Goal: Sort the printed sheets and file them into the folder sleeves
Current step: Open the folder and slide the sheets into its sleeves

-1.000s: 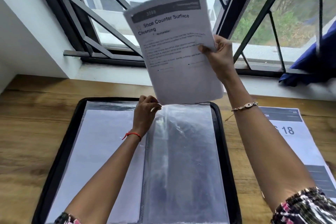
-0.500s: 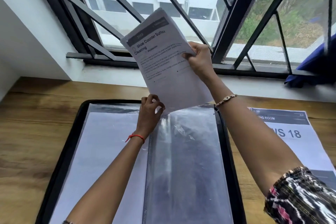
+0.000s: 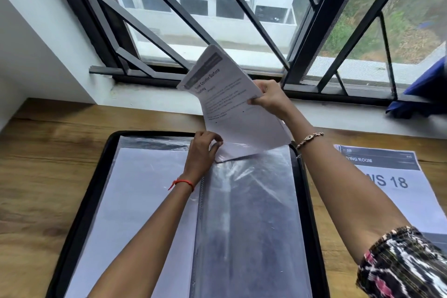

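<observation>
Two hands grip: right hand [image 3: 271, 101] pinches the printed sheets [image 3: 232, 116] by a side edge, left hand [image 3: 202, 152] the sleeve [image 3: 251, 201] mouth below.

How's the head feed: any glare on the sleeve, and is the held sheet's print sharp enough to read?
Head view: daylight from the window streaks white glare across the right sleeve, veiling what lies under it; on the sheet only "Counter Surface" in the heading reads, and the smaller lines are too soft; the patterned cuff at the corner is smeared.
</observation>
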`<state>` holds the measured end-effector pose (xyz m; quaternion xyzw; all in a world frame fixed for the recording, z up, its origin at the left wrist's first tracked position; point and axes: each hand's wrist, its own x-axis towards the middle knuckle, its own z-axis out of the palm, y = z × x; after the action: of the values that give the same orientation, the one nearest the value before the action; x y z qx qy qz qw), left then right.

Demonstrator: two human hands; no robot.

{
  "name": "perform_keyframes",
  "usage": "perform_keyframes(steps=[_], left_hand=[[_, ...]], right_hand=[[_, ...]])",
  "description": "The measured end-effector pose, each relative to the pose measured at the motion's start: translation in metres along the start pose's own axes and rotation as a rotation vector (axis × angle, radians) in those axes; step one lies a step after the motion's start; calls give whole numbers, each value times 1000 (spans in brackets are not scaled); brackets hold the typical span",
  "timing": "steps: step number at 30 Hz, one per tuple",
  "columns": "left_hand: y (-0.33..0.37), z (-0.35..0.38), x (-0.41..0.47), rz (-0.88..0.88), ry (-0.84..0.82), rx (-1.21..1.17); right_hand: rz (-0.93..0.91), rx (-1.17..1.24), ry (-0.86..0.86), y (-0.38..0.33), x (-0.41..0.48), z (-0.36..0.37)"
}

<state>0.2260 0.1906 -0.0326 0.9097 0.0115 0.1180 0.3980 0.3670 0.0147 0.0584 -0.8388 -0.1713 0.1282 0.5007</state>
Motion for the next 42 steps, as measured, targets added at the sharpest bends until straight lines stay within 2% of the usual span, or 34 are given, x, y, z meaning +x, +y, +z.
perform_keyframes(steps=[4,9,12,16,24,28,32,42], left_hand=[[1,2,-1,-13,-5,9],[14,7,-3,50,-121,109],[33,16,1,112,-159,98],[61,33,2,110,-207,33],[85,57,0,106,-151,-27],[88,60,-1,118,-181,10],[94,66,-2,147,-193,44],[100,79,-3,205,-64,157]], right_hand=[[73,-41,8,0,-3,5],[36,158,7,-12,-1,5],[23,264,10,-12,0,9],[66,318,60,4,-1,13],[142,343,19,20,-12,4],[174,360,21,21,-17,-2],[138,319,-4,8,-15,-5],[94,343,-18,-11,-3,6]])
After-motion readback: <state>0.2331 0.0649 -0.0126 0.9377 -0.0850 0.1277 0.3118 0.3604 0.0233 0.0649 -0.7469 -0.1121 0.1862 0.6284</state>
